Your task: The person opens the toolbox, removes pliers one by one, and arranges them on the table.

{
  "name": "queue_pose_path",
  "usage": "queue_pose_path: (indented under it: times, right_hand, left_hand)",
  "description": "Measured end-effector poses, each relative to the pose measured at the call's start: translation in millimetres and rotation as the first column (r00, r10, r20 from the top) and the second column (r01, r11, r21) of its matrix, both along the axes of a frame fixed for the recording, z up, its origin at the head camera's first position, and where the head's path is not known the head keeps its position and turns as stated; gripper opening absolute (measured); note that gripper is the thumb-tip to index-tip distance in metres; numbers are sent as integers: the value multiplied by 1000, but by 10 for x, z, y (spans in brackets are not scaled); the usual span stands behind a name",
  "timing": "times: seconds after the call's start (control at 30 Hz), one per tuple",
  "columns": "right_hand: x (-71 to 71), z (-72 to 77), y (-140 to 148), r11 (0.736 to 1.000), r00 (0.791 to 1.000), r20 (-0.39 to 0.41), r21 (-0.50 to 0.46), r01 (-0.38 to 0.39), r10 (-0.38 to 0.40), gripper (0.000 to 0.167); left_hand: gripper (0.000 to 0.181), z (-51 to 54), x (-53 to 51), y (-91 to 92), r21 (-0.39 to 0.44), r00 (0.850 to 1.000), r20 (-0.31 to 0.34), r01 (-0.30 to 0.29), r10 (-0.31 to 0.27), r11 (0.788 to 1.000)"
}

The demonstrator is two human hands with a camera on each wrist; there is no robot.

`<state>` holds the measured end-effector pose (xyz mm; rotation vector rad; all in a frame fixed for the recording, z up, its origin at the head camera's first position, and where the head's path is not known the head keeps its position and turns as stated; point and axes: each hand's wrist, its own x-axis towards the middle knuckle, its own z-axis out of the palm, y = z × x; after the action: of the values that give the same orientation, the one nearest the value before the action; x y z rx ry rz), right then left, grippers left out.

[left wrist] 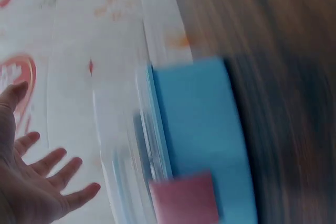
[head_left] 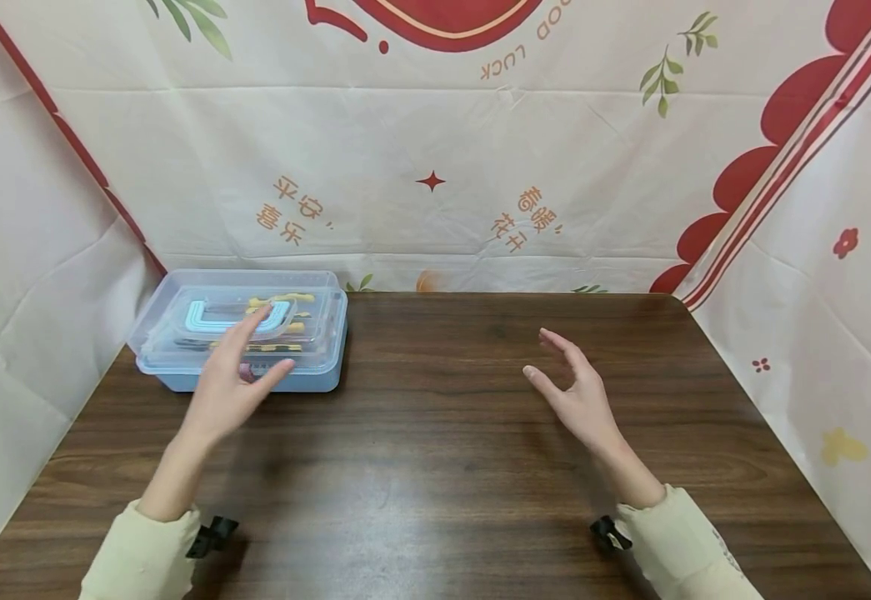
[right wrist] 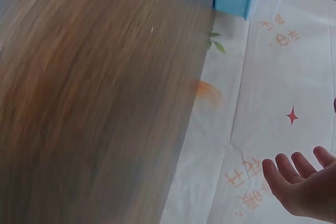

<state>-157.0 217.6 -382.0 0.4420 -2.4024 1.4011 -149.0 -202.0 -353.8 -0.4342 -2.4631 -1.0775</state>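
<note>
A lidded plastic storage box (head_left: pixel 318 382) with a blue base and a clear lid sits at the back left of the table. On its lid lies a light-blue carry handle (head_left: pixel 197 317). Through the lid I make out several yellow items (head_left: pixel 296 327), their kind unclear. My left hand (head_left: pixel 221 393) hovers at the front of the box, thumb and fingers spread and holding nothing. A pink patch (left wrist: pixel 185 200) marks the box's side in the left wrist view. Over the table's right half, my right hand (head_left: pixel 581 398) is in the air, empty, its fingers loosely bent.
The dark wood table (head_left: pixel 435 467) reaches back to a white printed cloth (head_left: pixel 375 142) hung behind it. More cloth (head_left: pixel 840 317) hangs along the right side and the left. A black strap piece (head_left: pixel 212 537) sits by the left cuff, another (head_left: pixel 611 534) by the right.
</note>
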Motion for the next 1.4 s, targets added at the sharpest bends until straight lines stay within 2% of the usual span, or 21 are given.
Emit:
queue_pose_path:
  times: [0.2, 0.37, 0.47, 0.63, 0.77, 0.83, 0.93, 1.03, 1.1, 1.17, 1.2, 1.23, 1.33, 1.4]
  right_hand:
    - [2, 60, -166, 990, 993, 96, -124, -59, 71, 50]
    - [38, 164, -333, 981, 986, 141, -183, -67, 93, 49]
    - [14, 145, -396, 973, 978, 179, -219, -71, 112, 49]
    - [-92, -24, -460, 964, 960, 239, -250, -88, 149, 51]
    - [-165, -134, -546, 954, 954, 247, -285, -96, 170, 50]
    - [-182, -153, -603, 946, 950, 253, -309, -99, 182, 50]
    - [-198, -170, -684, 935, 938, 284, -341, -98, 201, 49]
    - [-209, -181, -768, 921, 920, 323, -378, -92, 224, 49]
    - [-218, -188, -830, 908, 909, 342, -411, -83, 238, 49]
    - [-225, -191, -896, 895, 900, 357, -439, -77, 252, 48]
    - [-230, -191, -931, 890, 896, 363, -451, -73, 257, 48]
    - [-235, -190, -965, 883, 891, 369, -464, -70, 265, 48]
    - [-260, -187, -1071, 871, 874, 397, -488, -57, 280, 48]
    - [-285, -187, -1141, 867, 866, 410, -496, -52, 287, 49]
  left_hand:
    - [68, -20, 14, -427, 85, 995, 87, -50, 42, 995]
    - [67, -80, 34, -730, 133, 989, 88, -133, 122, 982]
    - [66, -124, 46, -877, 190, 981, 99, -186, 170, 964]
    - [64, -210, 47, -1060, 321, 962, 164, -261, 218, 910]
    - [62, -238, 36, -1155, 402, 941, 203, -332, 270, 853]
    - [61, -232, 31, -1188, 451, 931, 227, -359, 284, 817]
    - [61, -226, 32, -1242, 548, 932, 276, -355, 237, 758]
    - [62, -255, 29, -1307, 636, 933, 327, -337, 153, 695]
    - [62, -296, 15, -1363, 673, 929, 359, -323, 87, 666]
    - [62, -359, -18, -1426, 696, 923, 383, -311, 32, 647]
    - [62, -379, -34, -1455, 714, 917, 398, -303, -10, 631]
    - [62, -399, -51, -1484, 724, 909, 413, -294, -50, 624]
    - [65, -416, -90, -1540, 759, 880, 451, -288, -152, 584]
    - [67, -399, -106, -1558, 776, 853, 474, -289, -217, 561]
